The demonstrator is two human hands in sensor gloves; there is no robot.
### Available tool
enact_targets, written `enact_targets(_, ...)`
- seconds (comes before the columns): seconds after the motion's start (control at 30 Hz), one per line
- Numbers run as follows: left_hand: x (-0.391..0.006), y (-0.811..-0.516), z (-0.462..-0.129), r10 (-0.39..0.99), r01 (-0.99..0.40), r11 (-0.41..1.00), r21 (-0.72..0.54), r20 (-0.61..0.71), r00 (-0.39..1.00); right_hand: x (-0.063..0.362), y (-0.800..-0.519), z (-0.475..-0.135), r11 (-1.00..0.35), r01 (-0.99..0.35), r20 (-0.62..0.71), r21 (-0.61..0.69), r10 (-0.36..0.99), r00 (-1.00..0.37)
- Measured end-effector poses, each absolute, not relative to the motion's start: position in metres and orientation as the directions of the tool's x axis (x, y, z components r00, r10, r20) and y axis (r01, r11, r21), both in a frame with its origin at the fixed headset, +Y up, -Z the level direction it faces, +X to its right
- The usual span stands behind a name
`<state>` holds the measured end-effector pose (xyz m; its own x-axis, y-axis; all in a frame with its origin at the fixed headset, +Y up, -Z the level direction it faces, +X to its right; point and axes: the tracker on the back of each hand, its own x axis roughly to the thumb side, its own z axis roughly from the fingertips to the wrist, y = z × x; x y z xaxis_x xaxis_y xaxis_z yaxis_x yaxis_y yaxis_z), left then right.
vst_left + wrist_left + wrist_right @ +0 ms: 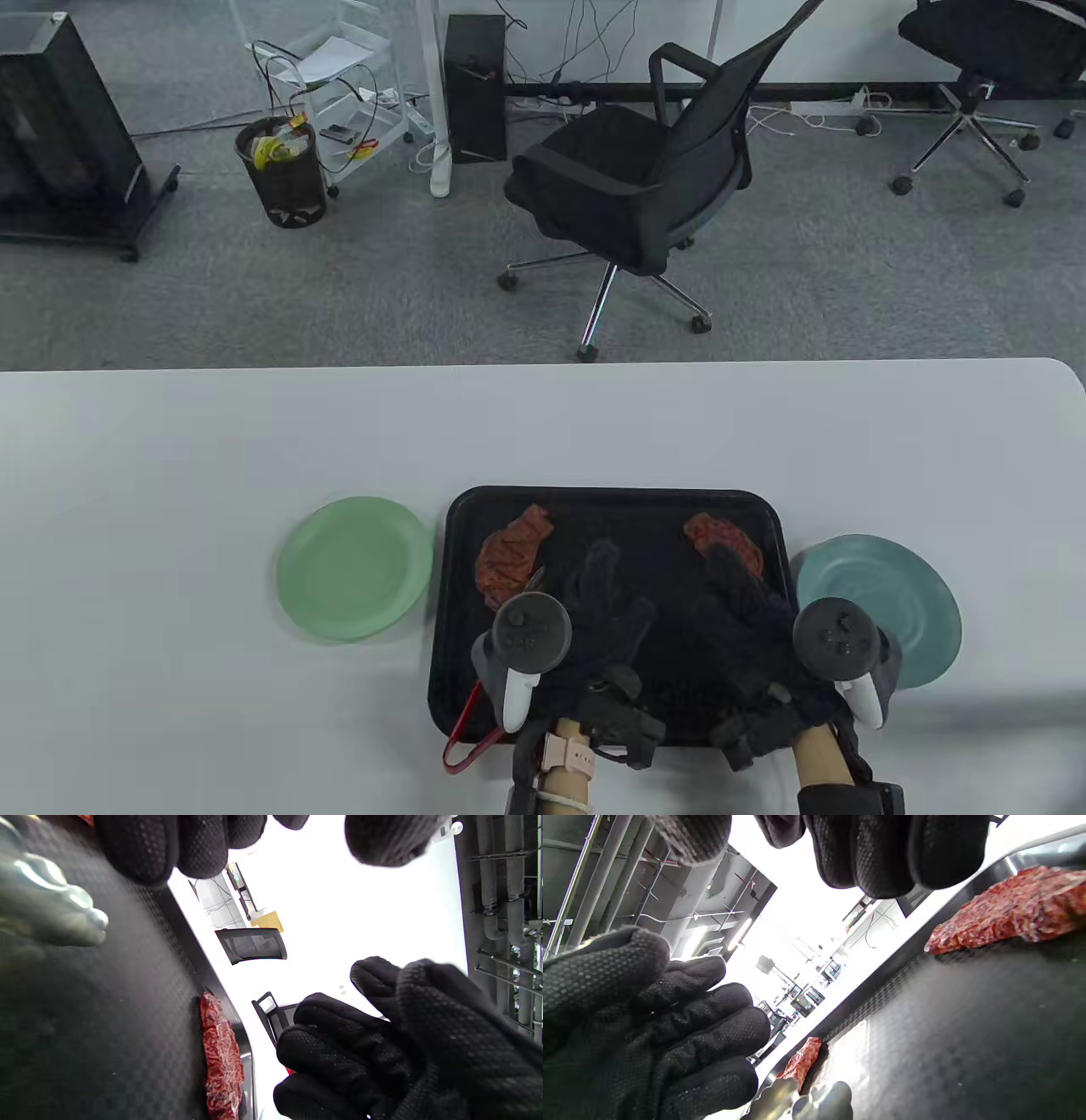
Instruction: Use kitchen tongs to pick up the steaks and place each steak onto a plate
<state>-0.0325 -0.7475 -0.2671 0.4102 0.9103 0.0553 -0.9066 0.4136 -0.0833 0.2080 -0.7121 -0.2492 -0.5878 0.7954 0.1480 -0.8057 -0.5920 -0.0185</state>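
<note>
A black tray (611, 505) holds two raw red steaks: the left steak (509, 556) (801, 1060) and the right steak (721, 533) (1009, 908) (220, 1056). Red-handled tongs (465, 726) lie along the tray's left side, mostly under my left tracker; their metal tips (55, 912) (806, 1105) point at the left steak. My left hand (609, 586) (649, 1027) hovers over the tray's middle with fingers spread, holding nothing. My right hand (736, 577) (382, 1052) hovers just short of the right steak, fingers relaxed and empty. A green plate (355, 567) sits left of the tray, a teal plate (891, 594) right of it.
The white table (254, 424) stretches wide to the left and behind the tray. Beyond its far edge stand an office chair (636, 187) and a waste bin (284, 174) on grey carpet.
</note>
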Motion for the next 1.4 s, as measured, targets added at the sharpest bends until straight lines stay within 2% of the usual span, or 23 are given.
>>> enact_targets(0.6, -0.033, -0.749, -0.267, 0.910, -0.907, 0.415, -0.073, 0.046, 0.413, 0.215, -0.729, -0.255, -0.632, -0.775, 0.130, 0.001, 0.769, -0.626)
enact_targets(0.73, -0.033, -0.737, -0.261, 0.919, -0.919, 0.390, -0.061, 0.095, 0.383, 0.215, -0.730, -0.255, -0.648, -0.762, 0.135, 0.016, 0.756, -0.640)
enact_targets(0.83, -0.030, -0.720, -0.255, 0.891, -0.899, 0.438, -0.023, 0.140, 0.431, 0.213, -0.730, -0.254, -0.660, -0.751, 0.148, 0.026, 0.746, -0.650)
enact_targets(1.03, -0.047, -0.688, -0.243, 0.762, -0.766, 0.641, -0.053, 0.164, 0.626, 0.209, -0.729, -0.255, -0.685, -0.727, 0.167, 0.049, 0.723, -0.670)
enact_targets(1.13, -0.071, -0.683, -0.235, 0.609, -0.606, 0.793, -0.059, 0.098, 0.787, 0.207, -0.731, -0.257, -0.692, -0.720, 0.168, 0.059, 0.718, -0.676)
enact_targets(1.17, -0.082, -0.686, -0.232, 0.532, -0.527, 0.845, -0.085, 0.049, 0.845, 0.207, -0.732, -0.258, -0.693, -0.719, 0.164, 0.063, 0.717, -0.677)
enact_targets(1.23, -0.100, -0.700, -0.229, 0.362, -0.367, 0.903, -0.224, -0.068, 0.930, 0.207, -0.735, -0.259, -0.694, -0.717, 0.158, 0.067, 0.717, -0.679)
enact_targets(1.3, -0.111, -0.715, -0.228, 0.256, -0.276, 0.910, -0.310, -0.105, 0.961, 0.207, -0.736, -0.260, -0.696, -0.715, 0.154, 0.067, 0.715, -0.682)
enact_targets(1.4, -0.115, -0.739, -0.233, 0.244, -0.289, 0.869, -0.402, -0.160, 0.957, 0.208, -0.740, -0.260, -0.699, -0.712, 0.149, 0.067, 0.713, -0.685)
